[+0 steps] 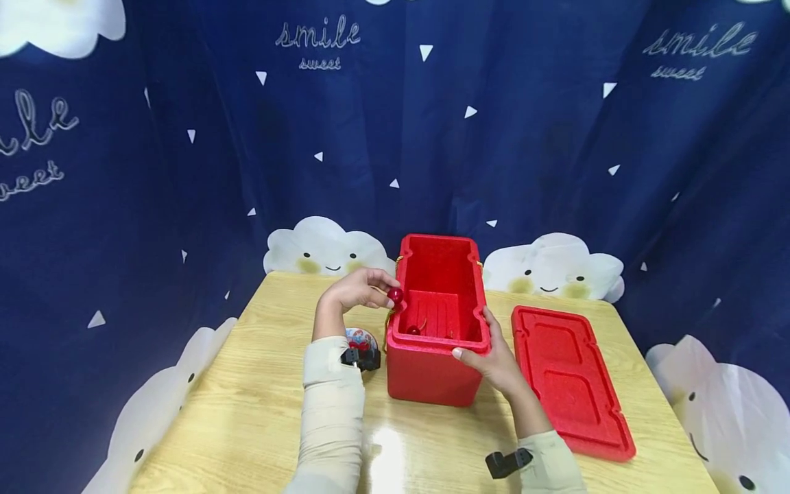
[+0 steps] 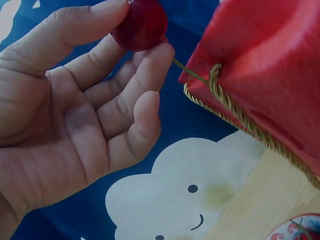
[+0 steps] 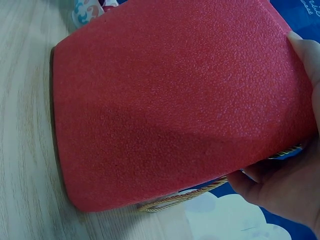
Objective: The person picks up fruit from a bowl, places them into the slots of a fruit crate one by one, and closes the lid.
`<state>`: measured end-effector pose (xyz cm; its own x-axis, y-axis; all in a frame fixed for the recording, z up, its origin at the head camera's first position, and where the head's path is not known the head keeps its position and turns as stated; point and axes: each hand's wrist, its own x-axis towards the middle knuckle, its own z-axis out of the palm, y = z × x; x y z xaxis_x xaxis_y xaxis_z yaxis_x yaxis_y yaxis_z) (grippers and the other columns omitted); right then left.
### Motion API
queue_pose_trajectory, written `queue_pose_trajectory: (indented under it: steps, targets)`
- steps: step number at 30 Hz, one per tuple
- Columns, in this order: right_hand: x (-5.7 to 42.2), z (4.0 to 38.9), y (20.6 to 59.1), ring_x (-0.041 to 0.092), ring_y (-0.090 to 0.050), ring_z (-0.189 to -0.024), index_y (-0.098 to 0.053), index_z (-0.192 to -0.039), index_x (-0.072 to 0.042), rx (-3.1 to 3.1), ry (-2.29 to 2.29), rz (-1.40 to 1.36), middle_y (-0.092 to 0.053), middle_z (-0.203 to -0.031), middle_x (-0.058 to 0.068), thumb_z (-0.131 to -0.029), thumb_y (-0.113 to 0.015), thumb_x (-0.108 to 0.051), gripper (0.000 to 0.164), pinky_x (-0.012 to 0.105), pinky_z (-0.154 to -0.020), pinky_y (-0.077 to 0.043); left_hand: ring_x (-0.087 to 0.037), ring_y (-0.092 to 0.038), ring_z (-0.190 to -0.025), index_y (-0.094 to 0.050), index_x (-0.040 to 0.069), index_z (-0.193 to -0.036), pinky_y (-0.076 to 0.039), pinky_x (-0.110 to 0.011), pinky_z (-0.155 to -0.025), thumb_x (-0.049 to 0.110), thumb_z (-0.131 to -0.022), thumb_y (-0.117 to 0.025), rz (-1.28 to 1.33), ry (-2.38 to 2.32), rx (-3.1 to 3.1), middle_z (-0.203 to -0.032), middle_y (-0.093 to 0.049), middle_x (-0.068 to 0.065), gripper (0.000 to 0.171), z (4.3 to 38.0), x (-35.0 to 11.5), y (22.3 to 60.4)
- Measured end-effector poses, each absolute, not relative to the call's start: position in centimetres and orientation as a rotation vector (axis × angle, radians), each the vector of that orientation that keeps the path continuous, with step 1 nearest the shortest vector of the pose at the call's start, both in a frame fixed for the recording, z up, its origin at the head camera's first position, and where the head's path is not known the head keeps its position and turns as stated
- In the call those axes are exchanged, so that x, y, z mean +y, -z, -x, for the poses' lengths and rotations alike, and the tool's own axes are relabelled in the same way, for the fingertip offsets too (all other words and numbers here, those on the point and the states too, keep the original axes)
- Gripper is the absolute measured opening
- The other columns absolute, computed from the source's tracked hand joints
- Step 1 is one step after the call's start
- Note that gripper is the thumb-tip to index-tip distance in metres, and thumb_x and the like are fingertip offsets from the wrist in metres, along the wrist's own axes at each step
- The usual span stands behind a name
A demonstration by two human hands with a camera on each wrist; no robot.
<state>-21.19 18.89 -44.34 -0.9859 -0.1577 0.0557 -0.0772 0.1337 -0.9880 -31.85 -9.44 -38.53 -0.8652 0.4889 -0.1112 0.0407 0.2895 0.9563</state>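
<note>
My left hand (image 1: 356, 289) pinches a dark red cherry (image 1: 395, 295) between thumb and fingers, at the left rim of an open red foam box (image 1: 432, 376). In the left wrist view the cherry (image 2: 142, 25) has a thin green stem pointing toward the box's gold rope handle (image 2: 235, 112). On the box floor, near the front wall, lies another cherry (image 1: 413, 331) with its stem up. My right hand (image 1: 501, 360) grips the box at its near right corner, thumb over the front rim and fingers along the right side.
Left of the box, partly hidden under my left wrist, stands a patterned bowl (image 1: 369, 337) with red cherries in it. The red lid (image 1: 570, 381) lies flat on the wooden table (image 1: 247, 405) to the right. A blue curtain (image 1: 370, 123) hangs behind the table.
</note>
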Motion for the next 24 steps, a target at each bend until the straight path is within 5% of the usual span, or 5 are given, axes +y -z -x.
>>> queue_pose_trajectory:
  steps: [17,24]
  targets:
    - [19.6,22.7,47.7,0.033,-0.034,-0.125,-0.009,-0.148,-0.026,2.349,2.031,0.234,-0.030,-0.143,0.010,-0.072,-0.078,-0.019,0.103,0.039,-0.083,-0.048,-0.021,-0.060,-0.080,-0.063,0.001,-0.111,-0.049,-0.038,-0.078,-0.001,-0.072,-0.072,-0.653,-1.369,2.193,-0.091,-0.063,-0.011,0.040,33.4,-7.3,36.2]
    - [19.4,22.5,46.7,0.036,-0.033,-0.126,-0.008,-0.149,-0.019,2.336,2.026,0.225,-0.029,-0.143,0.012,-0.074,-0.077,-0.014,0.102,0.038,-0.085,-0.047,-0.017,-0.058,-0.075,-0.063,0.001,-0.111,-0.049,-0.033,-0.069,-0.003,-0.073,-0.070,-0.655,-1.302,2.161,-0.088,-0.063,-0.009,0.038,34.1,-6.3,35.8]
